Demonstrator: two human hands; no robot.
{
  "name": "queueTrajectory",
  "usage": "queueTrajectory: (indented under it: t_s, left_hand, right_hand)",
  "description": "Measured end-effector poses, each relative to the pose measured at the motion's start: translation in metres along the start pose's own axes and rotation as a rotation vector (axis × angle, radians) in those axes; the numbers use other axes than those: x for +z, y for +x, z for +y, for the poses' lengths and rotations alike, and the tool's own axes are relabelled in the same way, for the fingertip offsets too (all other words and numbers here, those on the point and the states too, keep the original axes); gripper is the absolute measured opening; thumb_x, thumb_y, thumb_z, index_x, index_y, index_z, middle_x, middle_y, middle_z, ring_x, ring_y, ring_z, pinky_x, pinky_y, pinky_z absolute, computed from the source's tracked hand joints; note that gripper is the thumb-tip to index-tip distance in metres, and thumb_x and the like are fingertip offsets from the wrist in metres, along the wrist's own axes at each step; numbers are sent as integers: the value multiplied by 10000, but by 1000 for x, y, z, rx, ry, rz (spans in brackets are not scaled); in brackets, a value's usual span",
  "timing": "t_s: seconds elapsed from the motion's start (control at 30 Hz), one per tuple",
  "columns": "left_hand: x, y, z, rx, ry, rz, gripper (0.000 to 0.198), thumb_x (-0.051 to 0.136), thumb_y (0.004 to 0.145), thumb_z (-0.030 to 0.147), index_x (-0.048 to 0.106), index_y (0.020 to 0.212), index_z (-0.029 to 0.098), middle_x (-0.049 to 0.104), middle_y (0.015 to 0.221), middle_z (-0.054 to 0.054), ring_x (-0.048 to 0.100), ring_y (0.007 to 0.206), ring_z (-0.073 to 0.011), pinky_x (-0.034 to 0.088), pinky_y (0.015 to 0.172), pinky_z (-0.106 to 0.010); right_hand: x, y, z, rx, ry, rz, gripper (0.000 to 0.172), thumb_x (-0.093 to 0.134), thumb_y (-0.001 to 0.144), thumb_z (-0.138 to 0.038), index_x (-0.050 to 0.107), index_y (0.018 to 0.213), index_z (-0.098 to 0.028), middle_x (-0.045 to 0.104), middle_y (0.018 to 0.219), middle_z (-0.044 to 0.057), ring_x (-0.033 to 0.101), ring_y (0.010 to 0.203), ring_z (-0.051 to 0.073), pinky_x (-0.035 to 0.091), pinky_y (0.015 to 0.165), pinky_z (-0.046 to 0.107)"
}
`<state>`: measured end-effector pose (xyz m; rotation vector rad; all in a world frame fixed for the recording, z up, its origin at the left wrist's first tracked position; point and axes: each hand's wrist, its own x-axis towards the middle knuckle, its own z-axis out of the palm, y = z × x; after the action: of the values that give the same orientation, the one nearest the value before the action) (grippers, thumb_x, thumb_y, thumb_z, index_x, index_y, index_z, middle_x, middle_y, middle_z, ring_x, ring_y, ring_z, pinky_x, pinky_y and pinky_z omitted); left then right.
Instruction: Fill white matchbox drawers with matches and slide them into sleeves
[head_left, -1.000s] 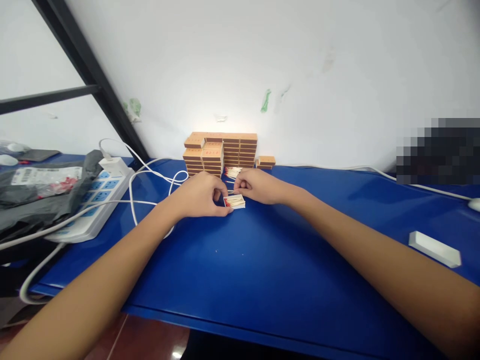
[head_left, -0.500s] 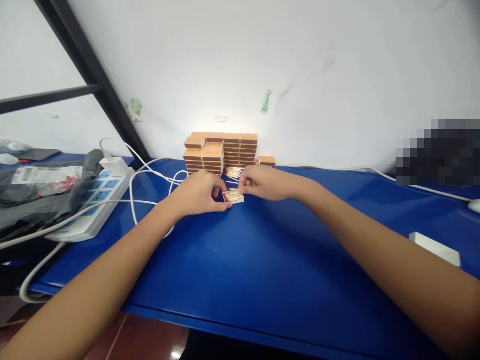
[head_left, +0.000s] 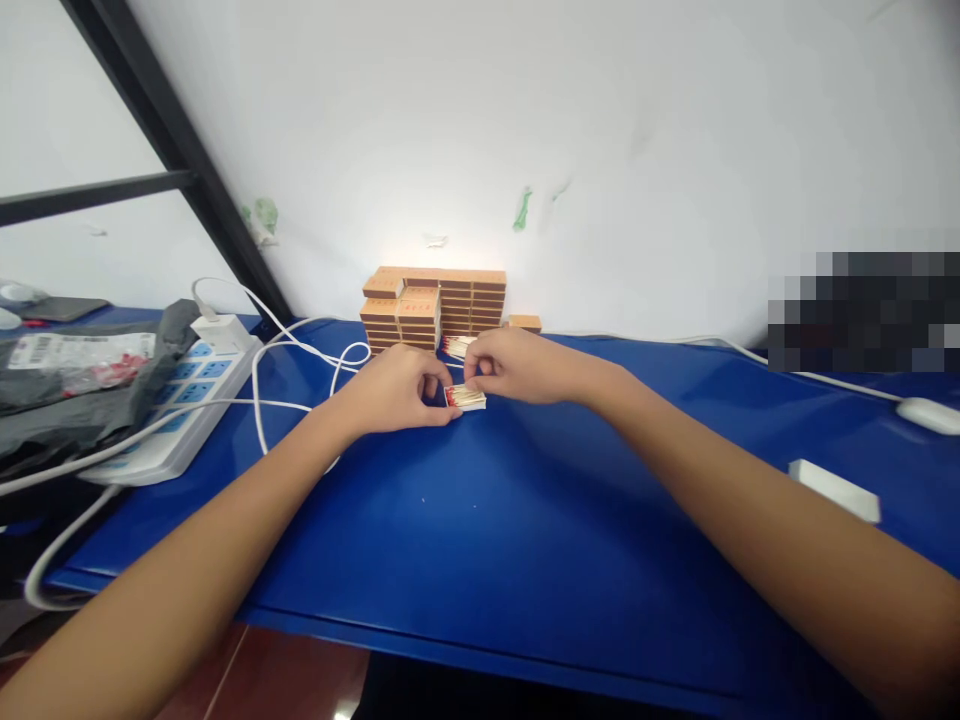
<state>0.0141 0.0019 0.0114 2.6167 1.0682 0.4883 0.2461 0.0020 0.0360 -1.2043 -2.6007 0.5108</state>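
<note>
I record a power strip point(head_left: 196, 388) near the left edge of the desk point(head_left: 420, 580), an adapter point(head_left: 223, 333) at its far end, a bag point(head_left: 90, 405) beside it, a cord point(head_left: 847, 386) toward the back right corner.

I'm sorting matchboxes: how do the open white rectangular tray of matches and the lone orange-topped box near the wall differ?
The white tray shows red-tipped matches; the orange-topped box is covered on top. The left hand grips the tray; the box lies farther back. Both look rectangular.

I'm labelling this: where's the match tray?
In the head view, near centre, the tray is between left hand and right hand, in front of the matchbox stacks.
</note>
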Motion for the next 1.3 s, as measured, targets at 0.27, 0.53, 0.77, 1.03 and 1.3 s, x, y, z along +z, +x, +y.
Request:
queueTrajectory:
  t_s: [0.27, 0.53, 0.77, 1.03, 1.3]
  left_hand:
    - [16, 2, 45, 57, -181, 20, 276, 831, 840, 483, 818, 964, 237, 757, 861, -13, 652, 738, -146, 479, 632, -248]
    - [32, 29, 73, 63, -119, 8, 268, 832, 829, 458, 788, 926, 212, 772, 926, -42, 678, 793, -176, 514, 692, -283]
    - [65, 26, 77, 83, -105, 81, 325, 840, 864, 478, 795, 1061, 224, 750, 991, -61, 682, 941, -229, 558, 877, -374]
    - [60, 15, 74, 318, -70, 172, 197, 766, 975, 352, 821, 1141, 261, 735, 1161, -71, 688, 1055, -224, 576, 961, -398]
    - [66, 13, 78, 356, -63, 234, 155, 746, 998, 319, 818, 1089, 216, 757, 1093, -79, 693, 1008, -218, 597, 926, -395]
  right_hand:
    - [-91, -141, 48, 331, -45, 120, 342, 740, 917, -524, 790, 991, -193, 763, 881, 76, 643, 756, 205, 436, 682, 317]
    - [-56, -229, 118, 609, -72, 483, 223, 664, 941, -385, 762, 922, -186, 741, 821, 93, 668, 752, 250, 504, 710, 380]
    - [20, -164, 52, 19, 61, 448, 251, 611, 1053, -324, 779, 1202, -212, 723, 1123, 120, 687, 1008, 248, 573, 925, 407]
    - [48, -159, 50, -183, -63, 500, 262, 598, 1061, -194, 785, 1241, -223, 697, 1134, 128, 648, 1028, 271, 595, 889, 453]
    - [46, -161, 51, -184, -61, 504, 198, 613, 1056, -169, 788, 1136, -214, 717, 1078, 109, 655, 979, 252, 597, 854, 429]
